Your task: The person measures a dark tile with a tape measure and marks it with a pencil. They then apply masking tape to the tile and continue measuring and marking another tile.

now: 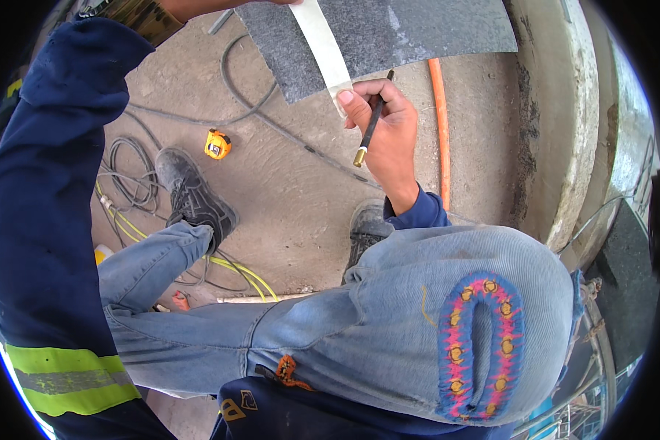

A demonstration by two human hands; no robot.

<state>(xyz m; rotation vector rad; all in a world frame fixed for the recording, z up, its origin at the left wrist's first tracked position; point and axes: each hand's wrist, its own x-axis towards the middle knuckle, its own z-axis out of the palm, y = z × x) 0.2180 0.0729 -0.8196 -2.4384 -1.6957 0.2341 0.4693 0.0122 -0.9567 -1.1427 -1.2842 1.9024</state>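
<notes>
Your right hand (383,117) grips 2 things: a black pencil (375,123) and the lower end of a pale tape strip (323,42), which runs across the grey panel (440,28). Your left hand (282,1) is mostly cut off; I cannot tell its grip. A tape measure (217,144) lies near your left boot (194,194).

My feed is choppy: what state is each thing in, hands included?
Dark grey panel: smeared with pale marks
Pale tape strip: extended across the panel
Right hand: closed, pinching the strip's end
Black pencil: tucked in the right hand
Left hand: mostly out of frame, grip unclear
Yellow tape measure: set down, no blade showing
Grey cable: loosely looped
Orange hose: laid nearly straight
Left shoe: laced
</notes>
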